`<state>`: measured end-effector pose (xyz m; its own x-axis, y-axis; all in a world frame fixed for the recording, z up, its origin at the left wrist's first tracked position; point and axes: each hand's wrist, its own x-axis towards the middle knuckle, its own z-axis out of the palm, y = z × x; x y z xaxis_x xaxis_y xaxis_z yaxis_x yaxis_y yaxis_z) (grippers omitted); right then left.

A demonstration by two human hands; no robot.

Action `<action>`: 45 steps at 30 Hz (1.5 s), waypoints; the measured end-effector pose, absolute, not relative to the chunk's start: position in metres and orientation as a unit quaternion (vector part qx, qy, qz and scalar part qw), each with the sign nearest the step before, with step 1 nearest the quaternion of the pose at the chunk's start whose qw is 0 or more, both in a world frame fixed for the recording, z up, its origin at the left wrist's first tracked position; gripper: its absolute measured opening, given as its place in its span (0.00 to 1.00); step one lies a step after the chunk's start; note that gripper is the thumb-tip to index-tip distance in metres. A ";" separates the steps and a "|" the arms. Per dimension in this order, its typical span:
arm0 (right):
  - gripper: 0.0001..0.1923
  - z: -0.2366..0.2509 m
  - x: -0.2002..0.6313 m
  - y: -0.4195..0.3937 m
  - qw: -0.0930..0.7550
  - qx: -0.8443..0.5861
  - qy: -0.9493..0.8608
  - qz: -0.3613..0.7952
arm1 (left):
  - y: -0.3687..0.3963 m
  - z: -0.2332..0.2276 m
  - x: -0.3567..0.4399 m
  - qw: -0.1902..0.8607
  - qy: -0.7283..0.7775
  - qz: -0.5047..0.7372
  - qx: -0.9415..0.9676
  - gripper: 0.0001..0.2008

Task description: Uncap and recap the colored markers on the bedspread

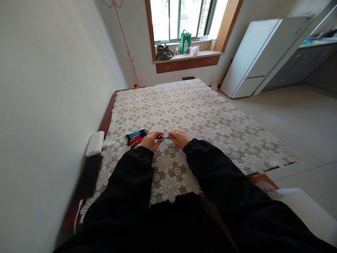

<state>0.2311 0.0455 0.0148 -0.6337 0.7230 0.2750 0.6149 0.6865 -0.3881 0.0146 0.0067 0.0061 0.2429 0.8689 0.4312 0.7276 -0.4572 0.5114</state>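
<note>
My left hand [152,140] and my right hand [179,137] meet over a table covered with a white floral lace cloth [200,116]. Between them they hold one teal pen [162,137], lying level, each hand gripping one end. Just left of my left hand lies a small pile of pens [136,136], some teal and some red, with black tips, resting on the cloth. Both my sleeves are black.
A white power bank [95,143] and a dark flat phone-like slab [88,177] lie at the table's left edge by the wall. A white fridge [259,56] stands at the right. Bags sit on the window ledge [184,56]. A pink coat stand [129,52] stands in the corner.
</note>
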 end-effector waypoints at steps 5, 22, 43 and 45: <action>0.09 0.015 0.233 0.047 0.216 -0.367 -0.893 0.145 | 0.007 0.007 0.013 0.097 0.514 0.342 0.781 0.12; 0.11 0.016 0.235 0.049 0.211 -0.382 -0.890 0.133 | 0.007 0.008 0.012 0.066 0.534 0.333 0.775 0.07; 0.10 0.012 0.239 0.056 0.205 -0.390 -0.889 0.128 | 0.008 0.007 0.013 0.069 0.536 0.356 0.762 0.05; 0.12 0.013 0.240 0.056 0.255 -0.389 -0.872 0.153 | 0.008 0.007 0.012 0.070 0.544 0.367 0.751 0.06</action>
